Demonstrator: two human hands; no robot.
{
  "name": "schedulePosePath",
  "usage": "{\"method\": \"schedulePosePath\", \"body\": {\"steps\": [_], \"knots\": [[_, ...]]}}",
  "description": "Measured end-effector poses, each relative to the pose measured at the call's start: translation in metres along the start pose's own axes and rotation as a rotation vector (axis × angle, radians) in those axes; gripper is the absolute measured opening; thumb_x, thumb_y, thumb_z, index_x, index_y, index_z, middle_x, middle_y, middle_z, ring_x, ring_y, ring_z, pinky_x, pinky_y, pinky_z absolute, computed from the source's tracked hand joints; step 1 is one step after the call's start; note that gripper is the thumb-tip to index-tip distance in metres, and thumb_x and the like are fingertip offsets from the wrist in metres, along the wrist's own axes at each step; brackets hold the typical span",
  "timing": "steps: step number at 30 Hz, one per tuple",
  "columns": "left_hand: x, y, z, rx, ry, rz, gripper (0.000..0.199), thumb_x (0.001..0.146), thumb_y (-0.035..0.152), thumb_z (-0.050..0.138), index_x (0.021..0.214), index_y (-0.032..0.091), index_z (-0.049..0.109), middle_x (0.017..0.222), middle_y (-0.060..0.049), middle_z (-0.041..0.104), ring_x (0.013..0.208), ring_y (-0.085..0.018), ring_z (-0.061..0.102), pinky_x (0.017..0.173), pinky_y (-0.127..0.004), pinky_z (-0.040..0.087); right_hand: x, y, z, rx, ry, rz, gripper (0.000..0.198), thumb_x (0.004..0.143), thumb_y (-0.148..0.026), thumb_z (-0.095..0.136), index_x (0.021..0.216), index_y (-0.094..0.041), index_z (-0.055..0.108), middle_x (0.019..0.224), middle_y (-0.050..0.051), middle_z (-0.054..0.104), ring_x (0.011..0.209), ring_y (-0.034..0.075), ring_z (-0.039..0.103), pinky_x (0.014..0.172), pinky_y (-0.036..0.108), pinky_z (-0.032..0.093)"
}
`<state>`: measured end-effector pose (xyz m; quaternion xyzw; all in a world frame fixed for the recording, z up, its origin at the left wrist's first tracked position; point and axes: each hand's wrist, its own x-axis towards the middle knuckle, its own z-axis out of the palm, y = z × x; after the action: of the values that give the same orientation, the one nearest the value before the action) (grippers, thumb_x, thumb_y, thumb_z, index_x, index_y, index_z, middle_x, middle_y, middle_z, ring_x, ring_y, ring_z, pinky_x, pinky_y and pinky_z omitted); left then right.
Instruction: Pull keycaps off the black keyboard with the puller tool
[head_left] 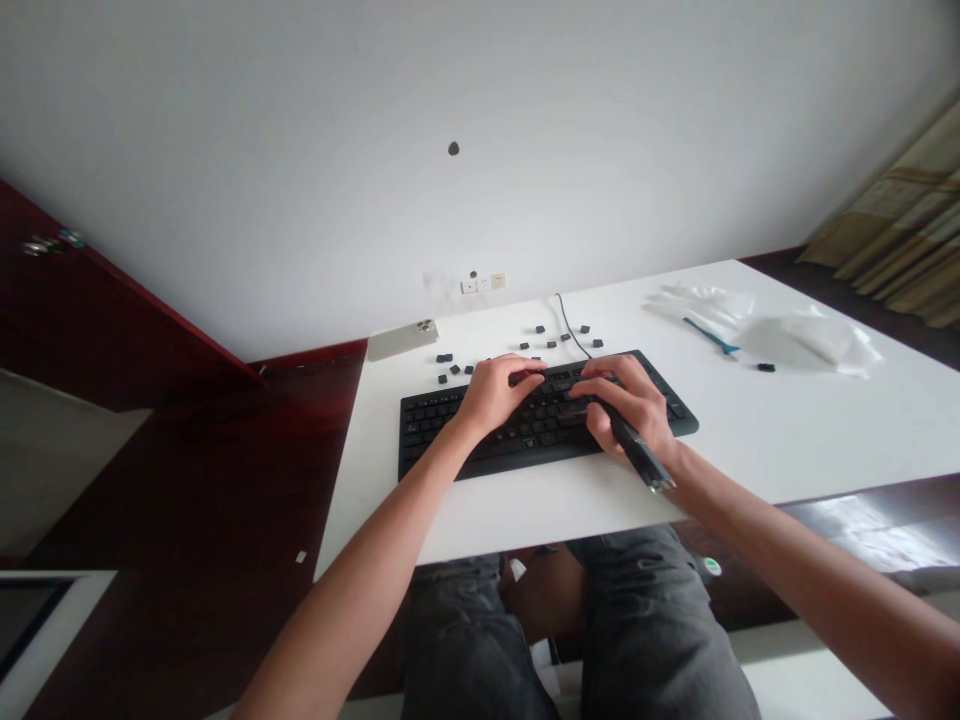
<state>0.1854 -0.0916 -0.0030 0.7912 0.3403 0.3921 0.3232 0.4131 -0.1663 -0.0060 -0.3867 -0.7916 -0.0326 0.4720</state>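
Observation:
A black keyboard (pixel 510 460) lies on the white table, with dark openings among its keys. My left hand (pixel 496 390) rests at its far edge near the middle, thumb and fingers slightly apart, nothing visible between them. Over the keyboard's right half, my right hand (pixel 634 400) is closed around a slim black-handled tool (pixel 637 455). Its thin tip points left over the keys, and its handle end sticks out toward me below the palm. Its exact kind does not show. Several loose black keycaps (pixel 552 345) lie behind the keyboard, more of them (pixel 454 370) near its left end.
A phone (pixel 405 340) lies at the table's back left corner. Crumpled clear plastic bags (pixel 806 340), a blue tool (pixel 709 335) and a small black piece (pixel 766 367) lie to the right. The keyboard's cable (pixel 571 325) runs backward toward the wall.

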Motion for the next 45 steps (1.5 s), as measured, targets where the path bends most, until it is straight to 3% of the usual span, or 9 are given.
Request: {"method": "schedulePosePath", "body": {"steps": [5, 9, 12, 19, 24, 29, 34, 40, 45], "knots": [[0.006, -0.006, -0.006, -0.328, -0.012, -0.154, 0.033, 0.082, 0.042, 0.087, 0.099, 0.017, 0.075, 0.100, -0.008, 0.079, 0.095, -0.020, 0.074, 0.094, -0.037, 0.057, 0.010, 0.007, 0.000, -0.011, -0.076, 0.024, 0.031, 0.095, -0.012, 0.053, 0.116, -0.026, 0.072, 0.125, 0.012, 0.068, 0.101, 0.025, 0.072, 0.081, 0.039, 0.061], [0.007, 0.002, -0.011, -0.454, -0.075, -0.244, 0.039, 0.073, 0.046, 0.092, 0.090, 0.016, 0.074, 0.090, -0.005, 0.078, 0.087, -0.019, 0.073, 0.090, -0.037, 0.057, 0.024, 0.010, 0.006, 0.016, -0.129, 0.044, 0.019, 0.101, -0.023, 0.060, 0.115, -0.025, 0.072, 0.113, 0.010, 0.074, 0.093, 0.022, 0.074, 0.077, 0.034, 0.061], [0.008, 0.005, -0.015, -0.519, -0.080, -0.299, 0.039, 0.071, 0.045, 0.094, 0.087, 0.015, 0.074, 0.083, -0.004, 0.076, 0.081, -0.017, 0.071, 0.086, -0.035, 0.057, 0.038, 0.014, 0.012, 0.097, -0.167, 0.017, 0.013, 0.102, -0.030, 0.064, 0.110, -0.024, 0.073, 0.109, 0.009, 0.077, 0.093, 0.022, 0.075, 0.079, 0.034, 0.061], [0.011, -0.006, -0.027, -0.504, -0.004, -0.328, 0.036, 0.072, 0.044, 0.092, 0.084, 0.014, 0.077, 0.079, -0.006, 0.077, 0.076, -0.017, 0.071, 0.080, -0.033, 0.057, 0.067, 0.030, 0.026, 0.251, -0.324, -0.039, 0.018, 0.100, -0.025, 0.063, 0.111, -0.023, 0.077, 0.115, 0.007, 0.079, 0.103, 0.021, 0.076, 0.090, 0.035, 0.060], [0.015, -0.014, -0.035, -0.374, 0.076, -0.284, 0.035, 0.080, 0.048, 0.086, 0.094, 0.016, 0.080, 0.091, -0.008, 0.080, 0.083, -0.018, 0.073, 0.084, -0.033, 0.058, 0.068, 0.041, 0.019, 0.254, -0.351, 0.184, 0.022, 0.091, -0.035, 0.075, 0.109, -0.023, 0.080, 0.104, 0.006, 0.082, 0.085, 0.021, 0.075, 0.078, 0.034, 0.058], [0.020, -0.023, -0.041, -0.272, 0.217, -0.241, 0.032, 0.085, 0.049, 0.080, 0.088, 0.017, 0.077, 0.084, -0.006, 0.077, 0.079, -0.016, 0.069, 0.075, -0.028, 0.055, 0.061, 0.047, 0.013, 0.370, -0.568, 0.356, 0.025, 0.084, -0.046, 0.083, 0.095, -0.023, 0.084, 0.091, 0.002, 0.083, 0.083, 0.022, 0.075, 0.074, 0.032, 0.057], [0.020, -0.022, -0.040, -0.238, 0.220, -0.231, 0.031, 0.087, 0.048, 0.079, 0.090, 0.017, 0.076, 0.080, -0.005, 0.075, 0.075, -0.015, 0.067, 0.073, -0.027, 0.053, 0.055, 0.043, 0.021, 0.313, -0.639, 0.236, 0.016, 0.084, -0.027, 0.082, 0.099, -0.024, 0.085, 0.096, 0.002, 0.084, 0.084, 0.022, 0.079, 0.080, 0.033, 0.060], [0.019, -0.019, -0.038, -0.241, 0.215, -0.224, 0.028, 0.087, 0.046, 0.079, 0.089, 0.017, 0.076, 0.078, -0.004, 0.074, 0.074, -0.015, 0.066, 0.072, -0.027, 0.052, 0.055, 0.036, 0.022, 0.273, -0.642, 0.115, 0.033, 0.082, -0.003, 0.069, 0.104, -0.024, 0.083, 0.104, 0.000, 0.084, 0.094, 0.022, 0.080, 0.090, 0.033, 0.060], [0.019, -0.021, -0.038, -0.252, 0.224, -0.209, 0.027, 0.088, 0.044, 0.079, 0.088, 0.017, 0.076, 0.077, -0.003, 0.073, 0.073, -0.015, 0.065, 0.071, -0.027, 0.051, 0.055, 0.033, 0.021, 0.209, -0.681, 0.015, 0.043, 0.077, 0.007, 0.062, 0.100, -0.024, 0.082, 0.104, -0.001, 0.084, 0.092, 0.020, 0.079, 0.085, 0.029, 0.058]]}}
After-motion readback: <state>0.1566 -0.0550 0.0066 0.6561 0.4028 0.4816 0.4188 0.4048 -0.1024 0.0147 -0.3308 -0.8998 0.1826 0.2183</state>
